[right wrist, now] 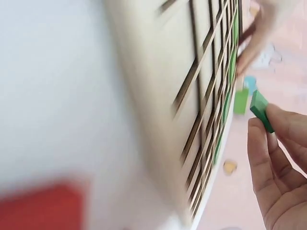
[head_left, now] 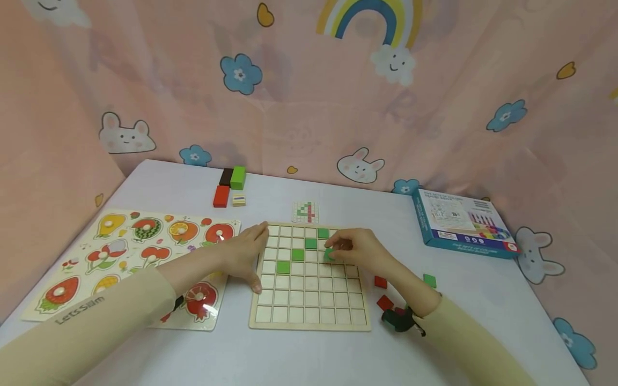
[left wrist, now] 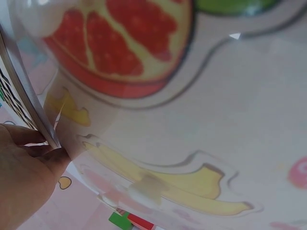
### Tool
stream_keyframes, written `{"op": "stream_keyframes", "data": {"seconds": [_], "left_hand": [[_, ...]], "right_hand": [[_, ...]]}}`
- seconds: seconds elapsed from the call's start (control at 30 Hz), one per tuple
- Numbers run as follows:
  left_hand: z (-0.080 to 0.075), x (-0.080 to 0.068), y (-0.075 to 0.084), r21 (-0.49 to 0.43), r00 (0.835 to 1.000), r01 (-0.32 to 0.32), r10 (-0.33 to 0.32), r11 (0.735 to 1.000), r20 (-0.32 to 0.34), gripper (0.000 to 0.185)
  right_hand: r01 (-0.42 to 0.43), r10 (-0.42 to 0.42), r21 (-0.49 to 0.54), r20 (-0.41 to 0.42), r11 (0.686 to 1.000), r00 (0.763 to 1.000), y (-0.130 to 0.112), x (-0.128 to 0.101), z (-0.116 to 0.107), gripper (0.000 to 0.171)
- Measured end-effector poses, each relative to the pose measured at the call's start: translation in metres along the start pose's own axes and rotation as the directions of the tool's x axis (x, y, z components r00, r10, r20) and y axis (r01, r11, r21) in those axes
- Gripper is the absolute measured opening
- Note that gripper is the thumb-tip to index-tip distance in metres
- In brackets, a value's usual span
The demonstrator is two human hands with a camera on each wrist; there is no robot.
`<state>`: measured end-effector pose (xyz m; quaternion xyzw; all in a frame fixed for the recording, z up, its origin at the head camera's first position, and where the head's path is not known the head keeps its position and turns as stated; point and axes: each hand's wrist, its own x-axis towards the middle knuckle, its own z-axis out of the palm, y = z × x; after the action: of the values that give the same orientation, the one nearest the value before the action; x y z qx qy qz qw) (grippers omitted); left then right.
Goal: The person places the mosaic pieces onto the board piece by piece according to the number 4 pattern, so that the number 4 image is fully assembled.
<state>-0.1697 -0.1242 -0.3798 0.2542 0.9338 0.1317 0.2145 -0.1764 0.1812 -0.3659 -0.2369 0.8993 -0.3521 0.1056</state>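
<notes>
A wooden grid board [head_left: 309,316] lies in the middle of the table with several green tiles [head_left: 298,254] set in its cells. My right hand [head_left: 357,251] pinches a green tile [head_left: 330,254] over the board's upper right part; in the right wrist view the same green tile [right wrist: 260,110] sits between thumb and fingertips beside the grid board [right wrist: 192,96]. My left hand [head_left: 243,256] rests spread against the board's left edge, thumb near the lower side. A small pattern card [head_left: 305,212] showing a green figure lies just beyond the board.
A fruit peg puzzle [head_left: 130,257] lies left of the board, seen close up as fruit puzzle [left wrist: 158,96]. Red, green, dark and striped blocks [head_left: 230,186] stand at the back. Loose red and green tiles [head_left: 384,302] lie right of the board. A blue box [head_left: 461,222] sits far right.
</notes>
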Motion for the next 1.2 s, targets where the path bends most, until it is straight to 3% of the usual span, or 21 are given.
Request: {"op": "stream_keyframes", "data": {"seconds": [0.3,0.63,1.2], "left_hand": [[-0.001,0.000,0.000,-0.005,1.000,0.003,-0.003,1.000,0.004,0.134],[0.000,0.001,-0.002,-0.013,1.000,-0.001,0.001,1.000,0.008,0.135],[0.000,0.001,-0.001,-0.005,1.000,-0.001,0.001,1.000,0.001,0.135]], "right_hand": [[0.083,-0.086,0.029,0.097,0.996,0.992,-0.033,0.023,0.034,0.016],[0.062,-0.067,0.028,0.226,0.998,0.972,-0.055,0.031,0.061,0.009],[0.134,-0.111,-0.078,0.245,0.988,0.963,-0.057,0.028,0.067,0.006]]}}
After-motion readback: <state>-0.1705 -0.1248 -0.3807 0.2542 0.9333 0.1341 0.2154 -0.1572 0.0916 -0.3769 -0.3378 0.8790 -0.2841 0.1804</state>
